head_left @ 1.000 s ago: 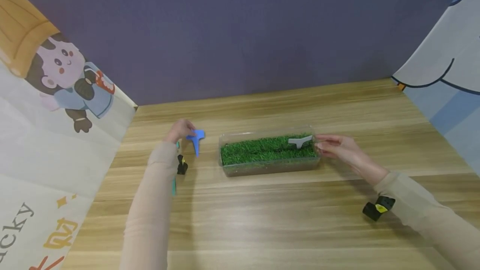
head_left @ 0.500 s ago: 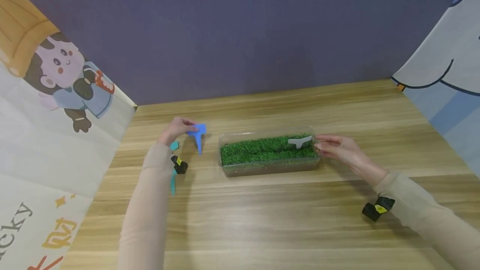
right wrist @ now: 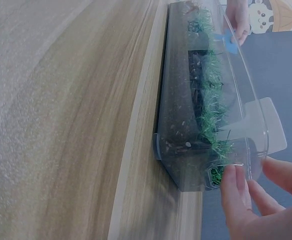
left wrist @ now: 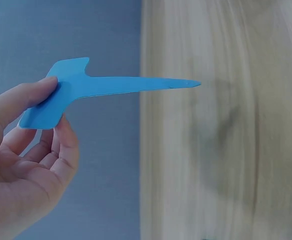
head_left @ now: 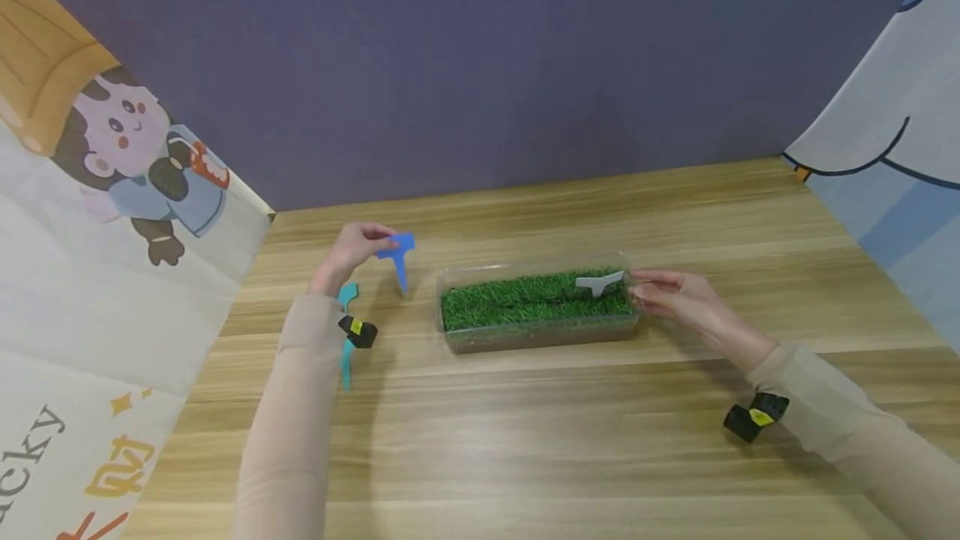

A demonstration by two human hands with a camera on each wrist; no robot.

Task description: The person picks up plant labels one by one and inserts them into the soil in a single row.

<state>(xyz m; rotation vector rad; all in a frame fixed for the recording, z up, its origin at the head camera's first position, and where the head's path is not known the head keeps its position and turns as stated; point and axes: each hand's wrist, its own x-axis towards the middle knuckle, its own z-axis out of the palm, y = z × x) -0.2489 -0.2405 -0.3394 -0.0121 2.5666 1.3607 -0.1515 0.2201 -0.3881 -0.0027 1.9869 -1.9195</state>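
Pinched by its T-shaped head, a blue plant marker point(head_left: 401, 250) is held above the table by my left hand point(head_left: 351, 255), stem pointing down. The left wrist view has the thumb over the blue marker point(left wrist: 68, 90) and fingers behind it. My right hand point(head_left: 686, 300) grips the right end of a clear box point(head_left: 543, 338) of green grass; in the right wrist view thumb and fingers of the hand point(right wrist: 266, 205) are at the rim. A white marker point(head_left: 600, 283) stands in the grass near that end. A teal marker point(head_left: 347, 365) lies under my left wrist, partly hidden.
The wooden table point(head_left: 525, 448) meets a dark blue-grey panel point(head_left: 480, 65) at the back. Printed cloths flank it on the left point(head_left: 82, 273) and right point(head_left: 900, 182). Black wrist cameras hang at the left point(head_left: 358, 332) and right point(head_left: 753, 417) sleeves.
My left hand has raised the blue marker off the table and moved it slightly away from me, uncovering more of the teal marker. The right hand and the box have not moved.
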